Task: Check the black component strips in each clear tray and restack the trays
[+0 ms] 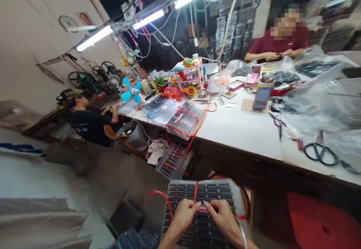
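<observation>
A stack of clear plastic trays (pixel 176 189) filled with rows of dark pieces stands low in front of me. Red ribbon (pixel 196 191) crosses its top, and a loose length curls off the left side. My left hand (pixel 184 216) rests over the middle of the stack, thumb and fingers pinched on the ribbon near the crossing. Close beside it, my right hand (pixel 221 216) also pinches the ribbon, with a pinkish-red stretch showing between the two thumbs. The fingertips partly hide the crossing point. What the dark pieces are I cannot make out.
On the white worktable (pixel 234 128) lie more ribbon-tied trays (pixel 183 119), large scissors (pixel 320 153), a phone (pixel 262 98) and plastic bags. Another bundle (pixel 172 162) sits below the table edge. A red stool (pixel 321 219) is at right. Two people sit at the tables.
</observation>
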Motion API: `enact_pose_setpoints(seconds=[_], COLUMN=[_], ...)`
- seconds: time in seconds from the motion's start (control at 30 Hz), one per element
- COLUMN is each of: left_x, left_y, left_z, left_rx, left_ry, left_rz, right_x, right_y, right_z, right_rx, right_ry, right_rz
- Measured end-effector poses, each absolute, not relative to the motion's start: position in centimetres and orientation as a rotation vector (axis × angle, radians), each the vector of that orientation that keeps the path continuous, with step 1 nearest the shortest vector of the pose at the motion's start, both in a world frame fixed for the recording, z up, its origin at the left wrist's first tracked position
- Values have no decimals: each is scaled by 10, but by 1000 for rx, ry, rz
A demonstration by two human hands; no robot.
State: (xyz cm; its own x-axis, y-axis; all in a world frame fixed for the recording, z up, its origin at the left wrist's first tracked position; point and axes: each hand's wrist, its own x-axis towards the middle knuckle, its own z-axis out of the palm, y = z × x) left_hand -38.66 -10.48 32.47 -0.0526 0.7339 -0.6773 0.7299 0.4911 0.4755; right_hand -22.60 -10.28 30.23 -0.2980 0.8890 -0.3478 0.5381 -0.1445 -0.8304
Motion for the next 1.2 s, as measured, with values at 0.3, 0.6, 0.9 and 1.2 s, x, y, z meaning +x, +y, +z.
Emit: enact_pose_setpoints(seconds=[0.3, 0.6, 0.9, 1.2], left_x=[-386, -436, -479, -472], left_y=[70, 324, 457, 472], left_z=[492, 499, 411, 394], left_rx=[1772, 2193, 2308, 2466], left_ry=[1419, 1279, 1049, 1025], left_rz=[420, 381, 198, -14], right_x=[-218, -357, -443, -366], right_y=[10, 177, 323, 281], right_z=[485, 488, 392, 395], right_rx=[-1249, -968, -1087, -1293], right_ry=[-1278, -803, -955, -1478], right_rz=[1303, 1322, 1646, 1156])
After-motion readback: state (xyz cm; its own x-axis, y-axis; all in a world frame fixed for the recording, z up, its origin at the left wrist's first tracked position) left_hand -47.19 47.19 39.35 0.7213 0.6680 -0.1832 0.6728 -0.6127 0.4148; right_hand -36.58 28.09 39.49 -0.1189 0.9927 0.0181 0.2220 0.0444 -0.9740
